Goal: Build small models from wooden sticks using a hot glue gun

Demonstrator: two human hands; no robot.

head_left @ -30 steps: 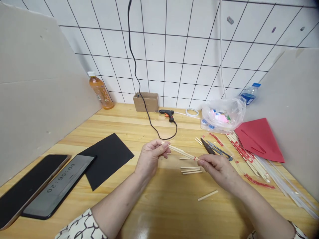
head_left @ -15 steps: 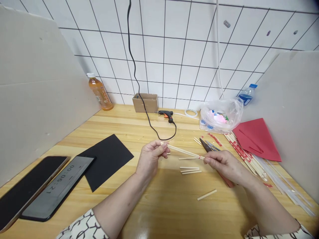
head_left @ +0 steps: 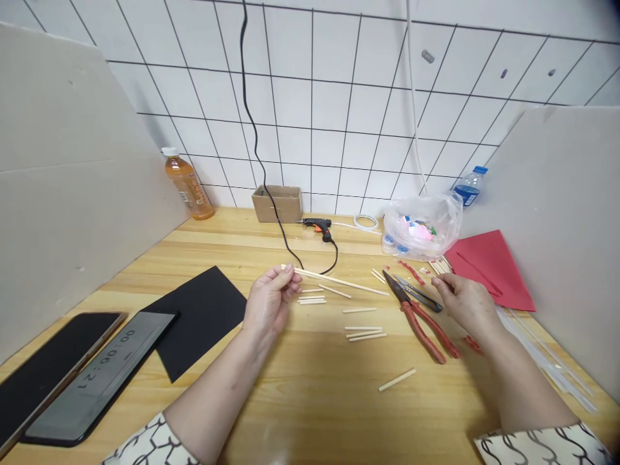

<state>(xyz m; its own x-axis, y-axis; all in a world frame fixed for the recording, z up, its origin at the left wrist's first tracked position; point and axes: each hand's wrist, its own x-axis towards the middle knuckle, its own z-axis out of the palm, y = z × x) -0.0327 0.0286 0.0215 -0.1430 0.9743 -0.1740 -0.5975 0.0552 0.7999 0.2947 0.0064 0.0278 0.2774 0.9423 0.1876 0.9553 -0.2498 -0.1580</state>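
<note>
One wooden tabletop [head_left: 208, 245] spans the field. We see the left hand [head_left: 268, 300] pinching a long wooden stick [head_left: 339, 281] between thumb and fingertips, while the right hand [head_left: 465, 302], empty with fingers loosely curled, hovers just beside red-handled pliers [head_left: 421, 328] and scissors [head_left: 417, 294]. Short wooden sticks [head_left: 363, 332] lie between the hands.

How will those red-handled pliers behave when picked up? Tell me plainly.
The red-handled pliers will probably feel heavy for their size, as the dark head looks like solid metal. Their handles lie spread apart, so they would likely swing loosely when lifted unless squeezed. The red coated handles look unlikely to slip in the hand.
</note>
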